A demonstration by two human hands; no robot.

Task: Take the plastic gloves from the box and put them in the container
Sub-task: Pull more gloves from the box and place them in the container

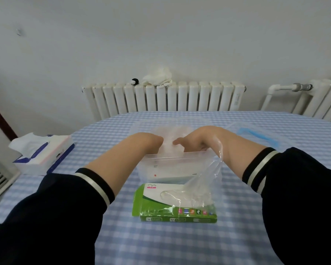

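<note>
At the far left of the tabletop [65,188], which wears a blue and white checked cloth, sits a tissue box [44,153] with a white sheet poking up out of its top. Further in, the person's left hand [147,141] reaches forward from a dark sleeve with a pale striped cuff and dips over the near rim of the clear container [180,165]. Its fingers are bent downward inside and hidden from me, so I cannot tell whether they grip anything.

The container stands in the middle of the tabletop, and crumpled plastic gloves [170,134] fill its upper part, bunched between the two hands. Just in front of it, nearer the person, lies the green glove box [175,203], flat on its back, touching or almost touching the container's near wall. A loose sheet of clear plastic [208,180] trails up out of the box's opening toward the right wrist, draping over the container's near right corner.

The right hand [197,140] also hangs over the rim, thumb pointing toward the left hand, fingers curled down into the pile; how firmly they hold the gloves I cannot make out.

To the right, well apart, a clear lid with a blue rim [260,136] lies flat. Behind the tabletop a white radiator [164,98] runs along the wall with a white cloth [157,77] heaped on top.
</note>
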